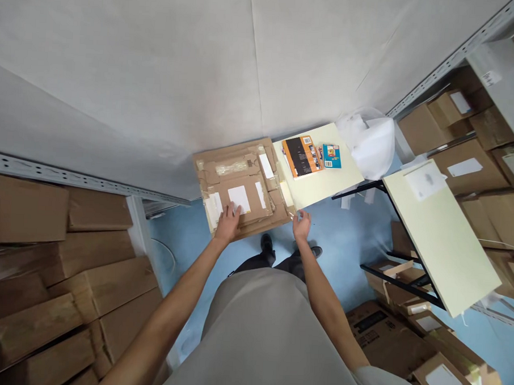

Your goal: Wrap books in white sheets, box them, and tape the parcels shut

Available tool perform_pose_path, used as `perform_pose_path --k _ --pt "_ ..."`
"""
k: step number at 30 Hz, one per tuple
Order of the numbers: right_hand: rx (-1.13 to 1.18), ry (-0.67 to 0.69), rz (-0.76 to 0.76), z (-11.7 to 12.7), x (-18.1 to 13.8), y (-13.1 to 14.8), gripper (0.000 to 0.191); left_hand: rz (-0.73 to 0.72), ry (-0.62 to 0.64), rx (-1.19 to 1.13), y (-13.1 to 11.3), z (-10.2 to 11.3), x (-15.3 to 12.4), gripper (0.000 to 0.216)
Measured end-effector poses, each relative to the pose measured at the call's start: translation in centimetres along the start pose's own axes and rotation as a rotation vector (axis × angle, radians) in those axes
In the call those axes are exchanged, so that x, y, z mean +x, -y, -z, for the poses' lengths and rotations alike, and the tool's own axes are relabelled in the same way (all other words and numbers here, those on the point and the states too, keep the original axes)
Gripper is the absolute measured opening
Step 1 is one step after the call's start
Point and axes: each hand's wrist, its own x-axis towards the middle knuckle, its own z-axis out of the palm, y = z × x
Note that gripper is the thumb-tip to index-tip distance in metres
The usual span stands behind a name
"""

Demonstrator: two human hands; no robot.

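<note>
A stack of flattened cardboard boxes (240,180) with white labels lies on the left end of a pale yellow table (325,184). My left hand (227,222) rests flat on the stack's near edge, fingers stretched out over a white label. My right hand (301,224) is at the stack's near right corner, fingers curled at the cardboard edge; whether it grips the edge I cannot make out. An orange-and-black book (302,156) and a small blue book (332,156) lie on the table to the right of the stack.
A white plastic bag (372,142) sits at the table's far right. A second pale table (442,234) stands to the right. Cardboard boxes (57,274) fill shelves on the left, more on the right (476,145) and on the blue floor (404,335).
</note>
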Motion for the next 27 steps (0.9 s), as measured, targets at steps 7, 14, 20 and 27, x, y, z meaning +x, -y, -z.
perform_pose_path --k 7,14,20,27 --pt "-0.025 0.133 -0.164 -3.5 -0.8 2.4 0.013 0.054 0.003 0.011 -1.8 0.5 0.6 0.096" --pt "0.155 0.087 -0.168 -3.1 -1.0 3.5 0.01 0.09 -0.126 -0.058 -2.2 1.4 0.4 0.096" --pt "0.436 0.072 -0.172 -1.6 -0.4 4.8 0.033 0.046 -0.35 -0.243 -0.5 5.8 -0.7 0.082" --pt "0.736 0.185 -0.199 -2.8 -0.8 8.4 0.044 0.111 -0.66 -0.431 0.1 11.1 -1.6 0.068"
